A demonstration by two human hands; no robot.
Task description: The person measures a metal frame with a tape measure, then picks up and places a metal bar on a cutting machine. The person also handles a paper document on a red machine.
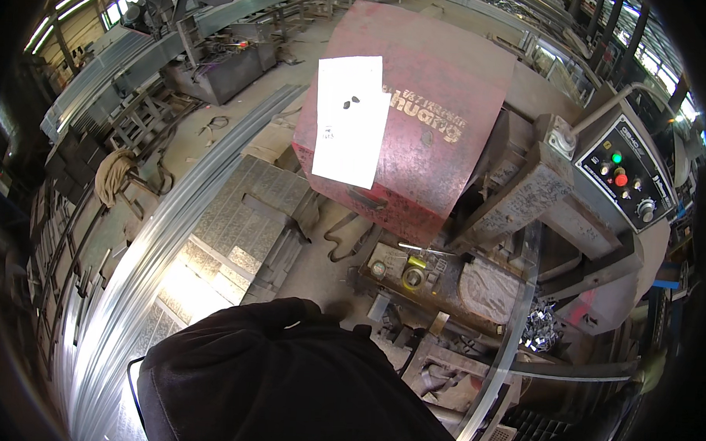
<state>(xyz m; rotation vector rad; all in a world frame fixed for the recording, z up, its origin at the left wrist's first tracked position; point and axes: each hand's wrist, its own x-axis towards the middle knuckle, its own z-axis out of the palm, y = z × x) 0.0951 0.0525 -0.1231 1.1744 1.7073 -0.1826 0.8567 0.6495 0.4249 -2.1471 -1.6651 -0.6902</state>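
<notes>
A dark sleeve and dark clothing (pixel 278 373) fill the lower middle. At the sleeve's end, a small, blurred part of my left hand (pixel 314 305) shows; its fingers cannot be made out. At the far right edge, beyond another dark sleeve, a blurred yellowish-green shape looks like my gloved right hand (pixel 652 372). It lies by the end of a thin grey metal bar (pixel 577 373); whether it grips the bar cannot be told. Nearest ahead of my left hand is a worn machine bed (pixel 436 289) carrying a yellow tape roll (pixel 413 278) and a small round container (pixel 378 269).
A large red machine cover (pixel 451 92) bears white paper sheets (pixel 348 142) with two small dark pieces on them. At right stands a control panel (pixel 627 174) with green and red buttons. Long metal profiles (pixel 166 229) lie at left; metal offcuts (pixel 541 328) are piled right.
</notes>
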